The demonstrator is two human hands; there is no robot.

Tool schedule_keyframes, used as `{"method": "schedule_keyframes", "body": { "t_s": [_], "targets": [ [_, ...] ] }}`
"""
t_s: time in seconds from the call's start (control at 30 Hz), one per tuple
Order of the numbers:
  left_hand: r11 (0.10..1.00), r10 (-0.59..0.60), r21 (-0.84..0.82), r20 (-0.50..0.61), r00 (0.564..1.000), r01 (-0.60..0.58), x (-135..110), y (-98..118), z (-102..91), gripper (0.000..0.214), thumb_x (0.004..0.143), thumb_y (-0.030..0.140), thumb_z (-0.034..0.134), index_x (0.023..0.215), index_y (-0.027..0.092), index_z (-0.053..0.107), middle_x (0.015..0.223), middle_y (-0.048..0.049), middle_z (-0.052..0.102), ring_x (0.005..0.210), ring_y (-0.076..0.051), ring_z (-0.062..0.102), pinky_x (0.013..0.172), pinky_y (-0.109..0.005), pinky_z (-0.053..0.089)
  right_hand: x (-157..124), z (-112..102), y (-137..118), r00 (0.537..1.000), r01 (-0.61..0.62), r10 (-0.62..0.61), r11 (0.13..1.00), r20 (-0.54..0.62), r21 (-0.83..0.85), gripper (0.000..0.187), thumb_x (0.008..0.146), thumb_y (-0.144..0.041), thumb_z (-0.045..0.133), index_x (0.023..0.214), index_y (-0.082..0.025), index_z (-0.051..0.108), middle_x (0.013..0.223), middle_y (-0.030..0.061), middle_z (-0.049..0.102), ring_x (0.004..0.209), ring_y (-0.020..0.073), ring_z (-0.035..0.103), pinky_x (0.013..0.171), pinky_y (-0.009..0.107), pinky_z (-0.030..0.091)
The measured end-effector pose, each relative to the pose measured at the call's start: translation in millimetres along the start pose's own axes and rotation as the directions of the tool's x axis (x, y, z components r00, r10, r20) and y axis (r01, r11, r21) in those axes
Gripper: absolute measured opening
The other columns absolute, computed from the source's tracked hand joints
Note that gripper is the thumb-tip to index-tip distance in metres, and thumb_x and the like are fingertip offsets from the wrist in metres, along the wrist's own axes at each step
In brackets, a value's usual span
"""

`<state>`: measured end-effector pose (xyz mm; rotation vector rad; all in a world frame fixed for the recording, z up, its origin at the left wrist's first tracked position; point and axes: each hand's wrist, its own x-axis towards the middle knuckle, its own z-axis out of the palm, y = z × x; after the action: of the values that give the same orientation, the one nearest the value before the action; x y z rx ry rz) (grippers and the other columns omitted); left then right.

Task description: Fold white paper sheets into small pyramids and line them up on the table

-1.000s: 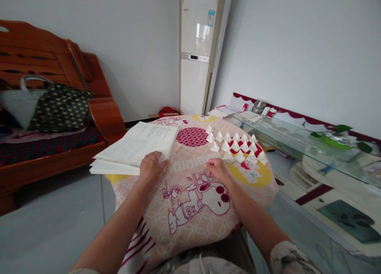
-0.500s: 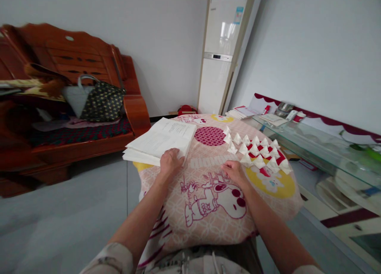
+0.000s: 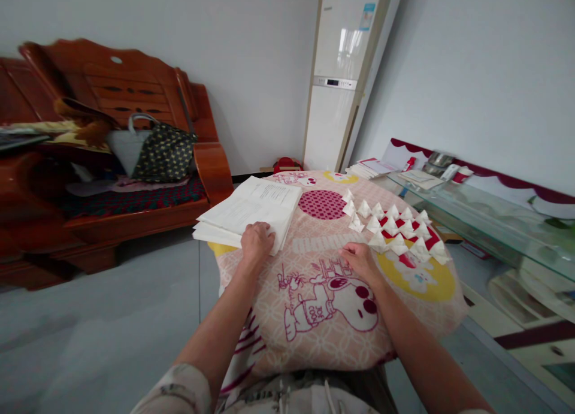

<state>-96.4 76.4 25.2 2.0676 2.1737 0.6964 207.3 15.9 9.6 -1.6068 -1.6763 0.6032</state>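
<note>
My left hand (image 3: 257,243) rests on the near right corner of a stack of white paper (image 3: 256,201), its fingers curled in and pressed together. The top sheet carries a few printed lines. Loosely closed, my right hand (image 3: 359,259) lies on the patterned tablecloth (image 3: 309,354), thumb against the fingers, with nothing visible in it. Just beyond it, several small folded white paper pieces (image 3: 398,244) with pointed tops stand in rows on the right side of the table.
A glass-topped cabinet (image 3: 485,204) runs along the right wall, bearing booklets (image 3: 371,167), a metal bowl (image 3: 440,159) and a red-and-white cup (image 3: 462,174). Left stands a wooden sofa (image 3: 215,174) with bags (image 3: 164,153). A tall white air conditioner (image 3: 332,120) stands in the corner.
The whole view has shifted slightly, so things appear a little further right. Both hands keep nearly the same pose and place on the table.
</note>
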Motion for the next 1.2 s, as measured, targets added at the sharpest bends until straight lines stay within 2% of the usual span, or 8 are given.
{"method": "schedule_keyframes", "body": {
  "t_s": [0.2,0.37,0.47,0.57,0.67,0.83,0.97,1.2],
  "targets": [
    [0.999,0.013,0.036,0.001,1.000,-0.013,-1,2,0.8,0.035,0.089,0.031,0.053,0.114,0.016,0.072,0.115,-0.0129,0.072,0.112,-0.029,0.062,0.092,-0.037,0.052,1,1,2,1.000,0.003,-0.003,1.000,0.009,0.025,0.032,0.080,-0.040,0.054,0.054,-0.021,0.051,0.048,-0.0024,0.052,0.044,0.0121,0.047,0.046,0.024,0.033],
    [0.994,-0.011,0.105,0.021,1.000,0.009,1,3,0.0,0.034,0.089,0.021,0.049,0.115,0.019,0.072,0.116,-0.0105,0.072,0.111,-0.026,0.064,0.088,-0.033,0.052,2,3,6,1.000,0.003,-0.004,0.998,0.012,0.062,0.032,0.080,-0.040,0.055,0.055,-0.021,0.051,0.048,-0.0028,0.051,0.044,0.0115,0.045,0.045,0.023,0.033],
    [0.994,-0.011,0.113,0.069,0.998,0.003,11,12,-7.8,0.035,0.091,0.024,0.050,0.118,0.018,0.070,0.115,-0.0120,0.072,0.110,-0.028,0.065,0.090,-0.035,0.052,3,4,8,1.000,0.013,-0.013,0.998,0.009,0.056,0.032,0.080,-0.040,0.055,0.055,-0.021,0.052,0.048,-0.0024,0.053,0.043,0.0115,0.046,0.045,0.023,0.033],
    [0.995,0.067,0.075,0.068,0.995,-0.072,33,29,-12.4,0.034,0.091,0.032,0.055,0.120,0.019,0.069,0.117,-0.0114,0.070,0.111,-0.028,0.064,0.094,-0.036,0.051,3,4,8,1.000,0.016,-0.016,0.999,0.001,0.045,0.033,0.079,-0.040,0.056,0.054,-0.021,0.051,0.046,-0.0026,0.051,0.042,0.0118,0.045,0.045,0.023,0.033],
    [0.991,0.107,0.073,0.024,0.994,-0.109,59,47,-5.3,0.036,0.090,0.032,0.057,0.120,0.016,0.066,0.123,-0.0138,0.067,0.116,-0.028,0.060,0.096,-0.035,0.049,3,5,8,1.000,0.022,-0.021,0.999,-0.006,0.041,0.033,0.080,-0.041,0.055,0.054,-0.021,0.051,0.046,-0.0022,0.051,0.043,0.0121,0.044,0.045,0.023,0.032],
    [0.992,0.069,0.098,0.066,0.995,-0.075,86,61,19.5,0.046,0.085,0.035,0.060,0.123,0.009,0.063,0.128,-0.0226,0.062,0.123,-0.036,0.054,0.094,-0.040,0.049,5,5,10,0.999,0.037,-0.037,0.999,-0.024,0.014,0.035,0.079,-0.043,0.055,0.053,-0.021,0.051,0.046,-0.0014,0.051,0.045,0.0125,0.044,0.046,0.024,0.031],
    [0.997,0.020,0.077,0.074,0.997,-0.025,90,61,29.8,0.051,0.083,0.035,0.059,0.126,0.008,0.062,0.132,-0.0264,0.058,0.124,-0.040,0.052,0.096,-0.046,0.047,6,6,11,0.998,0.057,-0.058,0.998,-0.030,-0.006,0.034,0.079,-0.043,0.055,0.053,-0.020,0.051,0.048,-0.0010,0.052,0.047,0.0129,0.045,0.048,0.024,0.031],
    [0.999,-0.039,0.020,0.023,0.999,0.039,87,66,32.9,0.049,0.085,0.033,0.055,0.126,0.008,0.063,0.132,-0.0268,0.058,0.126,-0.042,0.050,0.097,-0.047,0.046,4,6,9,0.998,0.064,-0.064,0.998,-0.023,0.013,0.036,0.080,-0.044,0.053,0.052,-0.021,0.049,0.046,-0.0021,0.048,0.047,0.0127,0.042,0.048,0.025,0.030]
  ]
}}
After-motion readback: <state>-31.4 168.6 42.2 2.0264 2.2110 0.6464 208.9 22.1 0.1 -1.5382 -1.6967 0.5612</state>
